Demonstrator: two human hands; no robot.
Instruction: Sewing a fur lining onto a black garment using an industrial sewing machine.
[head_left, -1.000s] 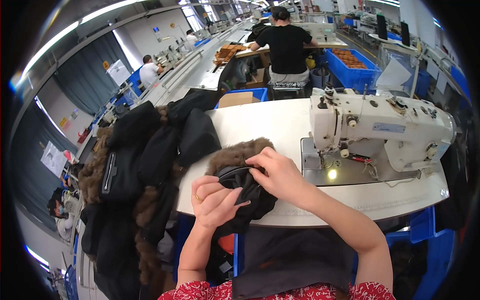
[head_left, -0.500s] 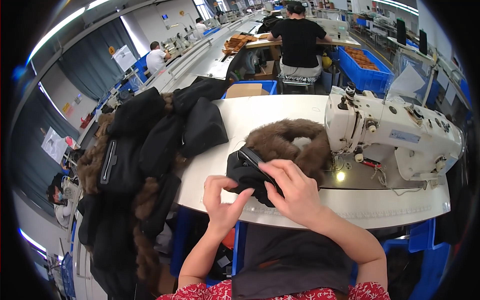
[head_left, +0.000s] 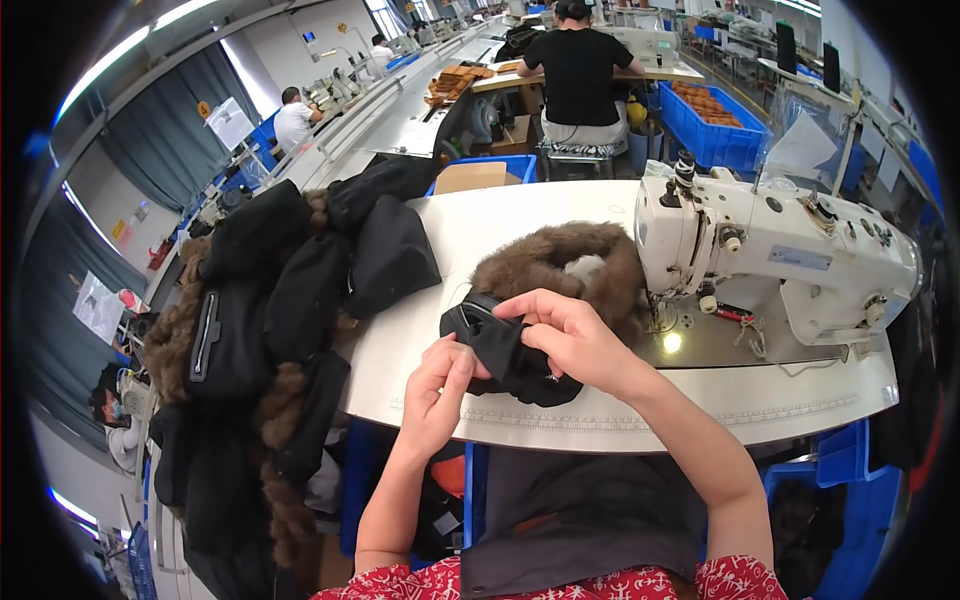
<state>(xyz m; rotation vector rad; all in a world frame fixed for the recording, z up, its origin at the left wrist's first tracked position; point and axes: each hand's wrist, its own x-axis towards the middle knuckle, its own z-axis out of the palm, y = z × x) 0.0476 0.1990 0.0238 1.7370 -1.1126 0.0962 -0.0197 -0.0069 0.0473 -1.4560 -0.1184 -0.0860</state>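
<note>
A bunched black garment (head_left: 520,372) with a dark zip lies near the front of the white tabletop (head_left: 410,360), beside a ring of brown fur (head_left: 540,245) that rests against the sewing machine (head_left: 760,245). My left hand (head_left: 437,390) is closed at the garment's left edge, thumb up, gripping the cloth. My right hand (head_left: 560,335) has its fingers bent over the zip at the top of the black cloth, pinching it.
Black garments with brown fur trim (head_left: 240,340) are heaped on the left. Blue bins (head_left: 840,450) stand below the table and beyond it (head_left: 715,140). A co-worker (head_left: 580,75) sits ahead at another bench; others sit further left.
Since a second ago the black cloth has come to lie in front of the fur ring, which now shows more fully. My left fingers, apart half a second ago, have closed on the cloth.
</note>
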